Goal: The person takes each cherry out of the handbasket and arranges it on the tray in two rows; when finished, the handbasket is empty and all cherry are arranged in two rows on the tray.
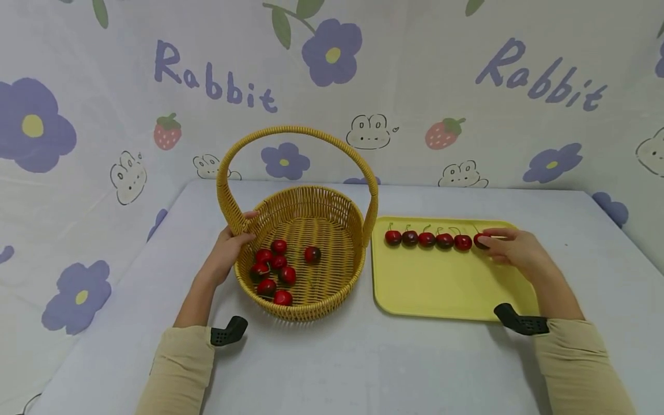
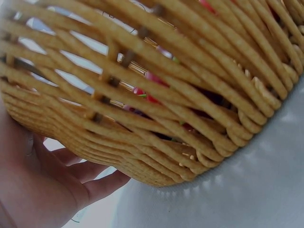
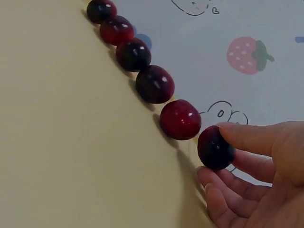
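Observation:
A woven yellow basket (image 1: 311, 310) with a tall arched handle (image 1: 298, 134) stands left of centre and holds several red cherries (image 1: 275, 268). My left hand (image 1: 248, 226) grips its left rim, thumb over the edge and fingers against the outer wall (image 2: 156, 142). Right of the basket lies a flat yellow tray (image 1: 446, 282) with a row of several cherries (image 1: 426, 238) along its far edge. My right hand (image 1: 490, 241) pinches the rightmost cherry (image 3: 216, 148) of that row between thumb and fingers, on the tray beside its neighbour (image 3: 180, 119).
The table (image 1: 332, 369) is covered in pale lilac cloth, and a flower-and-rabbit printed backdrop (image 1: 332, 86) rises behind it. Black camera mounts sit on both wrists (image 1: 228, 331) (image 1: 521, 323). The near half of the tray is bare.

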Demonstrator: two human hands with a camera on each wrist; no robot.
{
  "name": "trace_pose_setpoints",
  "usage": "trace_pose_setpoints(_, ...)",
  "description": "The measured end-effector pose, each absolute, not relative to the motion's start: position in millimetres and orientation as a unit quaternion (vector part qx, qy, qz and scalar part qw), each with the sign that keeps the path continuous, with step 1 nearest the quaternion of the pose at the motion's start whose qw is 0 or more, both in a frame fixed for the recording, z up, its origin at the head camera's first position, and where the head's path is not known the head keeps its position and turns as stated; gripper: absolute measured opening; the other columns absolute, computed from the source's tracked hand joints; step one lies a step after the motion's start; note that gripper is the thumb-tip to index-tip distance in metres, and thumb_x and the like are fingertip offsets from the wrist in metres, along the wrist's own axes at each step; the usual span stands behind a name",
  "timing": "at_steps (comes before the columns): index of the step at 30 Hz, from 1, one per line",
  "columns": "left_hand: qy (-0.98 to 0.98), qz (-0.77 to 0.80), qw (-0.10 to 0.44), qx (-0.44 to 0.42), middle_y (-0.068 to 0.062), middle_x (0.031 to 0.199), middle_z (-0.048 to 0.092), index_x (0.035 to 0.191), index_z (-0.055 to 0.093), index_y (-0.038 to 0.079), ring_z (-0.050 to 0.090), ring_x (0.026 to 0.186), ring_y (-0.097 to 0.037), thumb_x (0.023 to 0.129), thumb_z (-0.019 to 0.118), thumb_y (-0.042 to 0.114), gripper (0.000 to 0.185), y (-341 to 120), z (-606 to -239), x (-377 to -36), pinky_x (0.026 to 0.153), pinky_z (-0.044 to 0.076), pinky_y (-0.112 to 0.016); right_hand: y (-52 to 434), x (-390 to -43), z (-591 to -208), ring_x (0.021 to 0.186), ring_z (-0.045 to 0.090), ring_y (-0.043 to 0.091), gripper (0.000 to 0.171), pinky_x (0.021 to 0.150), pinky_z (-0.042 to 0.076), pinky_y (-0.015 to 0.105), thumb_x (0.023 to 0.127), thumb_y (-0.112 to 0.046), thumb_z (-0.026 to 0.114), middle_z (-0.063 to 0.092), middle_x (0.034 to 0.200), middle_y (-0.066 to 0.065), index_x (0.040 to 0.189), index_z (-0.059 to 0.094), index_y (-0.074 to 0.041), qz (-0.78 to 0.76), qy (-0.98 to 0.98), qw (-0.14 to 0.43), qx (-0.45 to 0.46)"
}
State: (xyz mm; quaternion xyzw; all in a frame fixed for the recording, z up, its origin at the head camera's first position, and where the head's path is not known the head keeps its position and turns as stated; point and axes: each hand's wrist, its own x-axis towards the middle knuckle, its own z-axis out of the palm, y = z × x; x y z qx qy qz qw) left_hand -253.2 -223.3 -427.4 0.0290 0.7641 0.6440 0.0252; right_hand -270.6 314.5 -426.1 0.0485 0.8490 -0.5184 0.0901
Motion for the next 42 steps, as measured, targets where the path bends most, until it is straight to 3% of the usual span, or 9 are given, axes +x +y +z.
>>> trace_pose_setpoints(23,0.769,0.638,0.02,0.027,-0.023,0.144,0.033,0.145,0.033,0.005,0.033,0.13,-0.035,0.097,0.041,0.004,0.049,-225,-425,-253,0.107,0.021,-0.054,306,-278,-423,0.073,0.054,0.007,0.058,0.064,0.048,0.023,0.094,-0.034,0.059,0.06,0.087,-0.003,0.131,0.047,0.009,-0.449,0.889,0.065,0.071)
trace_pose_setpoints(34,0.768,0.639,0.022,0.03,-0.024,0.143,0.034,0.145,0.033,0.005,0.034,0.129,-0.036,0.097,0.04,0.004,0.049,-225,-429,-253,0.106,0.023,-0.055,311,-271,-422,0.075,0.058,0.006,0.071,0.067,0.049,0.024,0.095,-0.045,0.053,0.057,0.11,0.019,0.137,0.037,0.01,-0.449,0.886,0.079,0.083)
trace_pose_setpoints(37,0.768,0.639,0.024,0.034,-0.024,0.143,0.034,0.145,0.034,0.005,0.033,0.13,-0.036,0.097,0.04,0.004,0.048,-224,-431,-254,0.106,0.022,-0.055,313,-266,-421,0.078,0.059,0.013,0.073,0.067,0.051,0.024,0.096,-0.045,0.049,0.051,0.115,0.024,0.139,0.032,0.011,-0.459,0.881,0.072,0.091)
trace_pose_setpoints(42,0.768,0.64,0.023,0.03,-0.023,0.143,0.035,0.144,0.035,0.006,0.033,0.13,-0.036,0.097,0.04,0.004,0.048,-224,-432,-255,0.107,0.019,-0.056,313,-263,-412,0.103,0.057,0.039,0.08,0.075,0.053,0.029,0.095,-0.051,0.045,0.036,0.135,0.036,0.141,0.027,0.013,-0.467,0.88,0.032,0.082)
